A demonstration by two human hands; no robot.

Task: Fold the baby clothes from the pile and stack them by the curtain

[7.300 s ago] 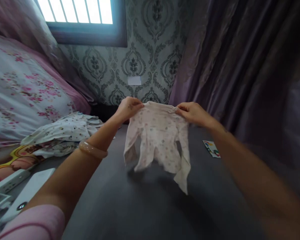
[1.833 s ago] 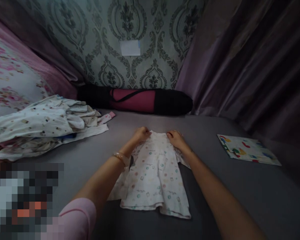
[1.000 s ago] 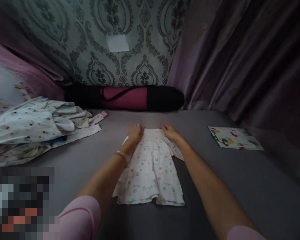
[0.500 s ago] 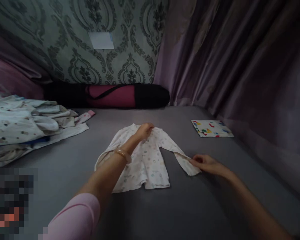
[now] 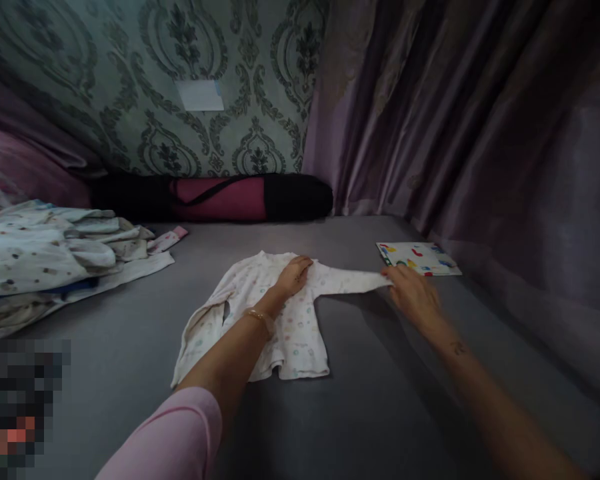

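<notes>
A small white long-sleeved shirt (image 5: 300, 333) with a faint print lies spread on the grey sheet, collar away from me. My left hand (image 5: 296, 275) rests flat on its upper part, just below the collar on the right side. My right hand (image 5: 414, 293) pinches the cuff of the right-hand sleeve, which is stretched straight out sideways. The other sleeve lies bent down along the shirt's left side, partly hidden by my left forearm.
Left is a loose heap of children's clothes (image 5: 45, 250). A folded white cloth with colourful prints (image 5: 420, 259) lies right, just beyond my right hand. A long black and magenta bag (image 5: 220, 199) lies along the patterned wall. Purple curtains (image 5: 380, 120) hang at right.
My right hand has moved up and away from me with the cuff, swinging the sleeve from slanting down to straight sideways. My left hand has stayed near the collar.
</notes>
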